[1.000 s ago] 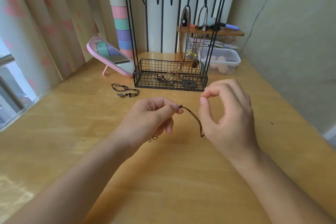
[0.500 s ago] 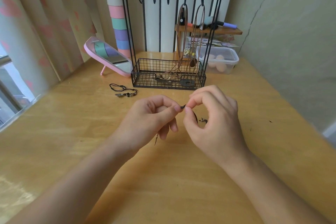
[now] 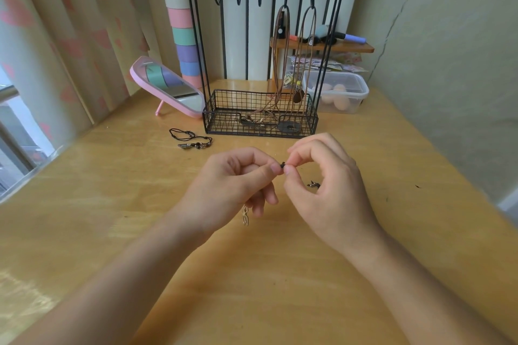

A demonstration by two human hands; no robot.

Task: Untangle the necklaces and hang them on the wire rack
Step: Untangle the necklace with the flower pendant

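My left hand (image 3: 232,185) and my right hand (image 3: 328,190) meet over the middle of the table, both pinching the black knot of a black cord necklace (image 3: 282,166) between thumb and forefinger. Most of its cord is hidden in my palms; a small metal pendant (image 3: 314,184) shows under the right hand and a pale charm (image 3: 245,215) dangles below the left. The black wire rack (image 3: 260,115) stands behind, with two brown cord necklaces (image 3: 281,64) hung on its right hooks. Another black necklace (image 3: 190,138) lies on the table, left of the rack.
A pink tilted mirror (image 3: 168,87) stands left of the rack. A clear plastic box (image 3: 339,95) and a small wooden shelf (image 3: 322,46) with brushes sit behind it on the right. The wooden table (image 3: 112,204) meets a curtain on the left and a wall on the right.
My right hand has moved left, from holding the cord stretched apart to pinching the knot right against my left fingertips. The loose loop of cord is no longer visible.
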